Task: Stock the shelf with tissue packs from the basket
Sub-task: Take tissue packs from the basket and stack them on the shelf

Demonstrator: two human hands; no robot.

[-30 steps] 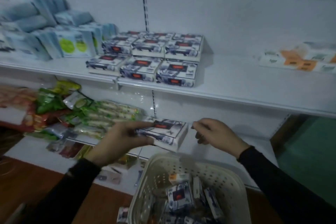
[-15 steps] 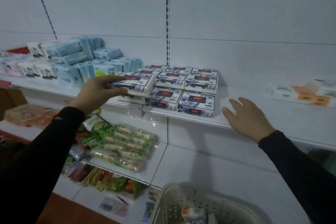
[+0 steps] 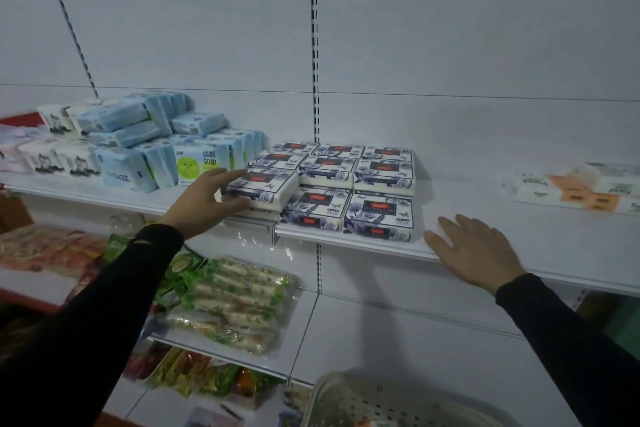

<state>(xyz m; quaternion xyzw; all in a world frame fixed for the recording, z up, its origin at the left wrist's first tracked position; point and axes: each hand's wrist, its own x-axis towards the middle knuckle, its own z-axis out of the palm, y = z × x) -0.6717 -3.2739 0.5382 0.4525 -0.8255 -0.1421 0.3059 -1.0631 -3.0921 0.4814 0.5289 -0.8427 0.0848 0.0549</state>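
Tissue packs are what we are shelving, and since half a second ago the one in our left hand (image 3: 204, 199) has gone from hanging at the stack's near left corner to sitting on it; a second ago we were only lifting it above the basket; we judge this placement nearly done, with only the release and perhaps a nudge left.

Going left to right: the blue tissue packs (image 3: 138, 146) crowd the far left of the shelf (image 3: 467, 191); just beside them our left hand grips the held tissue pack (image 3: 261, 187) at its left end, fingers along the top and thumb curled under the near edge; that pack lies a little askew on a lower one, touching the stacked tissue packs (image 3: 349, 184), so it wants squaring with its neighbours.

Further right, our right hand (image 3: 476, 250) has settled flat on the shelf's front edge, fingers spread and straight, holding nothing; it was hovering there half a second ago; it seems to steady us.

Far right lie the white-and-orange packs (image 3: 581, 189), well apart from the stack.

Below, only the rim of the basket (image 3: 381, 402) shows; earlier it held several more packs, so we judge the stocking far from finished.
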